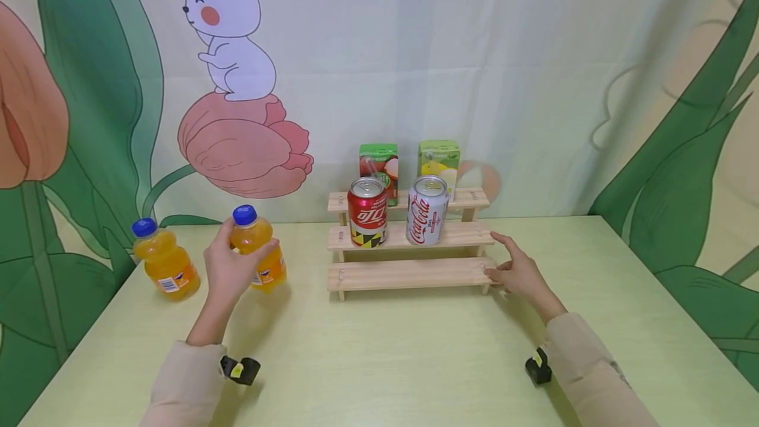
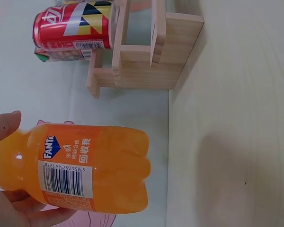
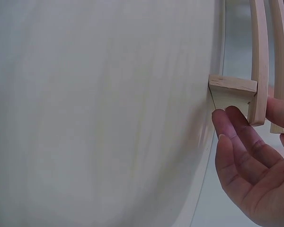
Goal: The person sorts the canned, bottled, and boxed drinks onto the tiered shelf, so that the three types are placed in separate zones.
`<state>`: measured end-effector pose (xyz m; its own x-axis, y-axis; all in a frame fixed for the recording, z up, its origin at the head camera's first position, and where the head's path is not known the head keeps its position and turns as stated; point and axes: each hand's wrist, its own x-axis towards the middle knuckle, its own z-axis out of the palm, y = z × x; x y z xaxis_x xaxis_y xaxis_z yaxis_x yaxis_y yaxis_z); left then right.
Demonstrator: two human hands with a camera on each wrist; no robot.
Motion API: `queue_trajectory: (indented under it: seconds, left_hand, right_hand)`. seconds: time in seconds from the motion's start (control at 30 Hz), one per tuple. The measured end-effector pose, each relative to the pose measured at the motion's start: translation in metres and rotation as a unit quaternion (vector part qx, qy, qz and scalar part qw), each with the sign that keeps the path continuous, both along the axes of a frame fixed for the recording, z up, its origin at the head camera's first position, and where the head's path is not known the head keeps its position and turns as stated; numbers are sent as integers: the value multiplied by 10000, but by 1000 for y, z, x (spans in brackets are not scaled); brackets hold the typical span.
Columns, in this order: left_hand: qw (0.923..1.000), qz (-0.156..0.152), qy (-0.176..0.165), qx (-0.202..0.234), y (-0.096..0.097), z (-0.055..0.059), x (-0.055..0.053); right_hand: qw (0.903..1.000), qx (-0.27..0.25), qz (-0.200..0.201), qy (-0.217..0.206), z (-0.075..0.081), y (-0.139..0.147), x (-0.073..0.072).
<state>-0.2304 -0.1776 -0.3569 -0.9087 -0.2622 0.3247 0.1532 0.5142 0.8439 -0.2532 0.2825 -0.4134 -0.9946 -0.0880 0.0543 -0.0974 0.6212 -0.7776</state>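
Observation:
My left hand (image 1: 228, 272) grips an orange Fanta bottle (image 2: 116, 161) with a blue cap around its upper part. In the left wrist view the bottle's base is held off the table. My right hand (image 1: 524, 277) is at the right end of a three-step wooden rack (image 1: 409, 273). Its thumb and fingers hold the end of the lowest board, and the index finger reaches to the middle step. On that middle step are a red cola can (image 1: 367, 213) and a white Coca-Cola can (image 1: 427, 211). The lowest step bears nothing.
Another orange bottle (image 1: 168, 265) stands at the table's left edge. Behind the cans, a red-and-green juice carton (image 1: 379, 157) and a yellow-green carton (image 1: 439, 153) stand on the top step. A printed curtain (image 1: 367, 51) hangs behind the pale table (image 1: 367, 361).

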Motion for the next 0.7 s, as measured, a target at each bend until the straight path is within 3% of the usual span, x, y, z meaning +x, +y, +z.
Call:
queue_trajectory:
  seconds: [0.7]
  left_hand:
    - [9994,-194,274,-17,10,6,8]
  right_hand:
    - [10000,-20,2,-72,0,0,0]
